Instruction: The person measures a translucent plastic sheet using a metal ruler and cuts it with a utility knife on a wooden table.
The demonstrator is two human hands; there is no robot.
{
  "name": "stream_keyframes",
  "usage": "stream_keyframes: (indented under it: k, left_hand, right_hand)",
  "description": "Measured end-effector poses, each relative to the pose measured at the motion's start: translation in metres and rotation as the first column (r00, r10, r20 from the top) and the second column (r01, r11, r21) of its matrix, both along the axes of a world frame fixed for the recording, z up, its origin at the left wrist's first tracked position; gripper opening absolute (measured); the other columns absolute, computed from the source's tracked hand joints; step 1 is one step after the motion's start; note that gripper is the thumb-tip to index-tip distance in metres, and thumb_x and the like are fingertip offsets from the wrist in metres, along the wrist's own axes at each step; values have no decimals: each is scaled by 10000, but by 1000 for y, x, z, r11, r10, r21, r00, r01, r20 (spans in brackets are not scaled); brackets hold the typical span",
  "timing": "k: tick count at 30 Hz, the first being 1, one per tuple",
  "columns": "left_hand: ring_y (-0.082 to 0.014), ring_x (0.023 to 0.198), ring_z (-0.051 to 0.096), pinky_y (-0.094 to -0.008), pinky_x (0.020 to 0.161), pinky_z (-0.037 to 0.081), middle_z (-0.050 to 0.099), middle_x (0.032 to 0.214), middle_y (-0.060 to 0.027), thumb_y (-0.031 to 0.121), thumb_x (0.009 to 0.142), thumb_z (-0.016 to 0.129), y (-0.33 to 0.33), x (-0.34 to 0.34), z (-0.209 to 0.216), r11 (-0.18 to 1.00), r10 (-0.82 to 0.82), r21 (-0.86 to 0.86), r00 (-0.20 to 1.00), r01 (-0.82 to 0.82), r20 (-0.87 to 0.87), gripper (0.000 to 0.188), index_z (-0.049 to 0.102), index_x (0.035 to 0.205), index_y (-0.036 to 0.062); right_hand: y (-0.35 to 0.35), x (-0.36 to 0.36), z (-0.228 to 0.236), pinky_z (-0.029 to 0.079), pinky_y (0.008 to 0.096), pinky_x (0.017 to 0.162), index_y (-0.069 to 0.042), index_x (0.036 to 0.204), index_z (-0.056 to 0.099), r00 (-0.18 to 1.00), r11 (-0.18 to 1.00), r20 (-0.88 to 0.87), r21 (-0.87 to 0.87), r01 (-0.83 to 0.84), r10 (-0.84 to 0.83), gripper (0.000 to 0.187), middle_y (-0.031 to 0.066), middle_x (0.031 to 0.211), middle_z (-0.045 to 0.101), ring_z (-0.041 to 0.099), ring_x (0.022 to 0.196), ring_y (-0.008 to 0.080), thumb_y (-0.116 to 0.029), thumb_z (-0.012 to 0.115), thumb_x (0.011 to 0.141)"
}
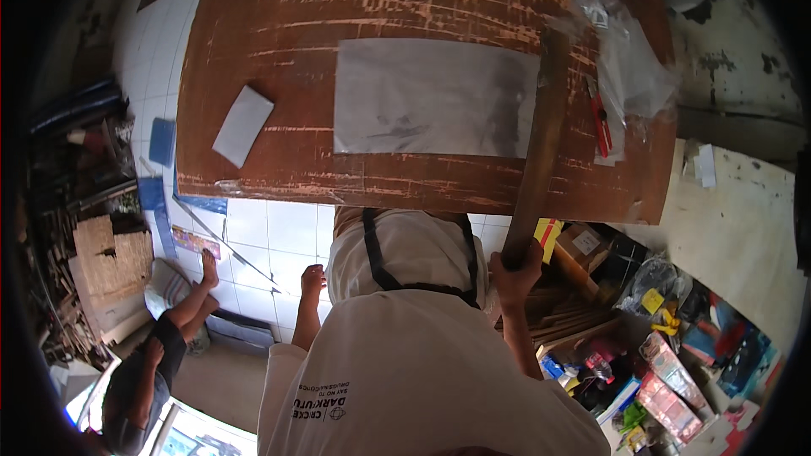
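My right hand (515, 274) is closed around the near end of a long, flat brown wooden strip (545, 127). The strip reaches away across the right part of a worn brown tabletop (287, 177). It lies over or just above the right edge of a thin grey sheet (431, 101); whether it touches the sheet I cannot tell. Beside my body hangs my left hand (313, 277), below the table's near edge, its fingers curled and nothing visible in them. A red utility knife (601, 122) rests right of the strip.
Clear plastic film (638, 76) lies crumpled at the table's right side. A small grey rectangular piece (243, 127) is on the left. Another person's leg (190, 304) extends over the tiled floor (291, 232). Cluttered packages (667, 397) fill the lower right; scrap wood (110, 262) stands left.
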State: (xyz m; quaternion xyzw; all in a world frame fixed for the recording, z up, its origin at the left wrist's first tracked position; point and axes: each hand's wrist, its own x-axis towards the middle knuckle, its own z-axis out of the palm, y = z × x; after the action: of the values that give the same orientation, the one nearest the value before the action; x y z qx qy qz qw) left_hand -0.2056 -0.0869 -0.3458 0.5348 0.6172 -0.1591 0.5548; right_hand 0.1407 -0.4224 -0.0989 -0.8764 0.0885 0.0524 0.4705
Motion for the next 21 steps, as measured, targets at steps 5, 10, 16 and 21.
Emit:
stream_keyframes:
  k: [5, 10, 16, 21]
  left_hand:
    - [-151, 731, 642, -317, 641, 528, 695, 910, -70, 252, 997, 600, 15, 49, 3, 999, 3, -53, 1000, -4, -22, 246, 648, 1162, 75]
    - [-205, 847, 733, -344, 786, 574, 756, 1007, -132, 173, 962, 582, 43, 148, 87, 515, -857, 46, 512, 856, 54, 230, 706, 1075, 16]
    - [-153, 867, 718, -311, 739, 560, 745, 946, -112, 172, 1024, 592, 29, 335, 284, 496, -782, 151, 364, 855, 506, 217, 687, 1039, -22]
    - [-189, 815, 705, -342, 717, 555, 726, 905, -106, 76, 959, 679, -19, 449, 325, 663, -709, 547, 195, 511, 677, 128, 675, 1053, -11]
  right_hand:
    - [-25, -14, -7, 545, 357, 882, 31, 1294, 523, 998, 995, 32, -76, 58, -55, 713, 155, 1086, 672, 674, 960, 233, -113, 841, 673]
    - [-31, -7, 6, 564, 375, 831, -4, 1281, 538, 991, 978, 129, -198, 63, -38, 701, 169, 1016, 692, 706, 879, 271, -137, 842, 663]
    - [-34, -13, 8, 563, 379, 808, 2, 1259, 549, 998, 991, 56, -129, 25, -18, 686, 178, 1017, 689, 712, 878, 275, -142, 847, 659]
    - [-42, -46, 6, 556, 366, 805, 1, 1267, 558, 998, 984, 57, -179, 13, -2, 697, 170, 1016, 683, 694, 879, 261, -137, 844, 647]
